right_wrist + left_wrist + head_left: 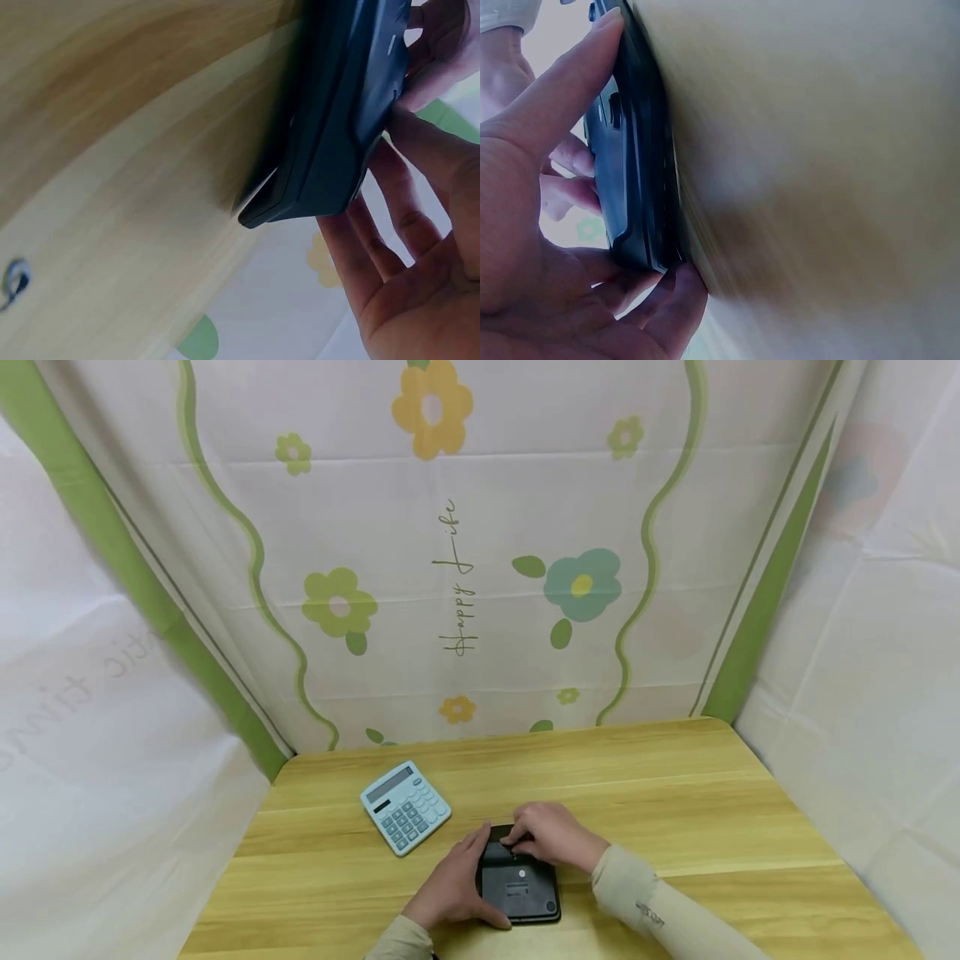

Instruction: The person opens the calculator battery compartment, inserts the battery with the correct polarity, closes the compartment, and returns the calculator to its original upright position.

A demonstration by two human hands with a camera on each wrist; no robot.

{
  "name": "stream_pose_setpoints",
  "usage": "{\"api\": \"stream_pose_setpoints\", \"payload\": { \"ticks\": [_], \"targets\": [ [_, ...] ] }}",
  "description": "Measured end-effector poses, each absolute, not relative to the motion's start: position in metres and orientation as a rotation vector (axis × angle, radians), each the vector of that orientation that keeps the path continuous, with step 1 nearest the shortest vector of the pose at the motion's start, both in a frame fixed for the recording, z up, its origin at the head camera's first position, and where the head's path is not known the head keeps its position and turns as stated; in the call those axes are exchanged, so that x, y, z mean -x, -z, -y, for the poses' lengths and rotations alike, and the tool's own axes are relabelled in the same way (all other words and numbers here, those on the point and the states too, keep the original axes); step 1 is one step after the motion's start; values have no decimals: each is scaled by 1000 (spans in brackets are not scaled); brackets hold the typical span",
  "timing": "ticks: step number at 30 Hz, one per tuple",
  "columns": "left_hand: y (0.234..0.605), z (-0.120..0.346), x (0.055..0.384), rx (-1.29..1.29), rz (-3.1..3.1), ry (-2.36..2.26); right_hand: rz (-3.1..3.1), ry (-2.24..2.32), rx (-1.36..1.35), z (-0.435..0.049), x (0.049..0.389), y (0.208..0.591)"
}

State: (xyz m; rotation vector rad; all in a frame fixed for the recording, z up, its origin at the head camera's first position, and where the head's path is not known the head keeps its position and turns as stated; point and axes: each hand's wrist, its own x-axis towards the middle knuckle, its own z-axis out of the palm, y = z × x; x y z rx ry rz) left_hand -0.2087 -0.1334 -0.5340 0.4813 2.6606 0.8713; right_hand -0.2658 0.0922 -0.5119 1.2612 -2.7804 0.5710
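A black calculator [520, 893] lies back side up near the table's front edge, with a pale label, a small round sticker and a recess at its far end. My left hand [455, 878] grips it along the left side, thumb at the near edge and fingers round the far end, as the left wrist view shows. Bent over the far end, my right hand [551, 835] has thumb and index finger at the recess. In the right wrist view, other right fingers [346, 251] lie at the calculator's far edge. What the right fingertips pinch there is partly hidden.
A light blue calculator [406, 808] lies face up and angled, to the left and farther back on the wooden table [660, 777]. White flowered cloth [495, 527] hangs behind the table and along both sides.
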Motion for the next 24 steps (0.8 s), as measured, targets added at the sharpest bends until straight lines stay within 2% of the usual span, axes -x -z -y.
{"api": "stream_pose_setpoints", "payload": {
  "ticks": [12,24],
  "targets": [
    [535,134,209,-477,-2658,-871,2834,-640,-1239,-97,270,516],
    [536,134,208,-491,-2678,-869,2929,-680,-1123,-126,277,524]
  ]
}}
